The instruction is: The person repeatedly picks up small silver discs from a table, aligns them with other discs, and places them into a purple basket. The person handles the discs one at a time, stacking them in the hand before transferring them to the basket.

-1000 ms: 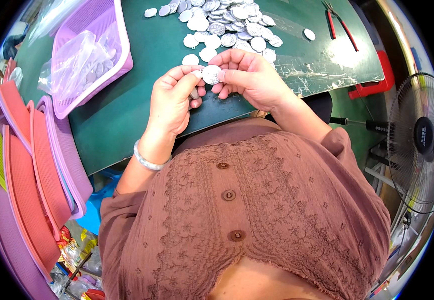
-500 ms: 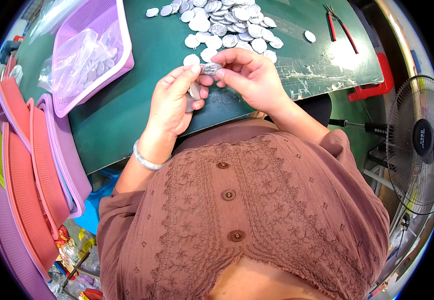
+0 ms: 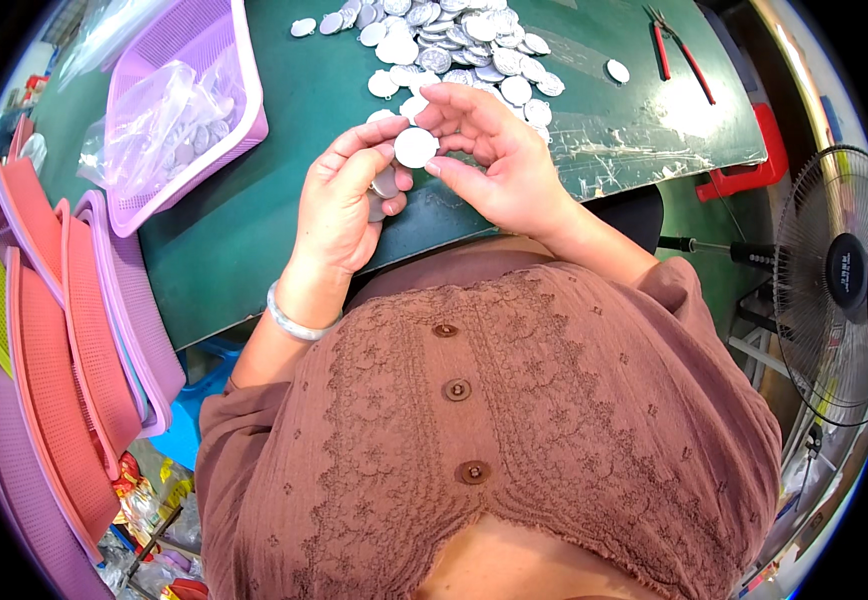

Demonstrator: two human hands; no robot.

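Observation:
A round, flat silver-coloured medallion (image 3: 416, 148) shows its bright, plain face between my two hands above the table's near edge. My left hand (image 3: 346, 190) is closed, with thumb and forefinger at the medallion's left edge. More metal discs (image 3: 384, 184) are tucked in its curled lower fingers, partly hidden. At the medallion's right side, my right hand (image 3: 499, 150) curves with thumb and fingers apart; its fingertips are close to the rim, and contact is hard to make out. Beyond them lies a heap of similar medallions (image 3: 454, 45), several with small loops.
A lilac basket (image 3: 254, 110) holding a clear plastic bag (image 3: 169, 115) of discs stands at the left on the green table (image 3: 224, 260). Red-handled pliers (image 3: 689, 65) and a single medallion (image 3: 618, 71) lie at the right. Stacked baskets (image 3: 64, 340) and a fan (image 3: 839, 275) flank me.
The medallion has turned from a patterned, slanted view to its bright, plain face. My right fingers have spread from a pinch, the forefinger moving up and away.

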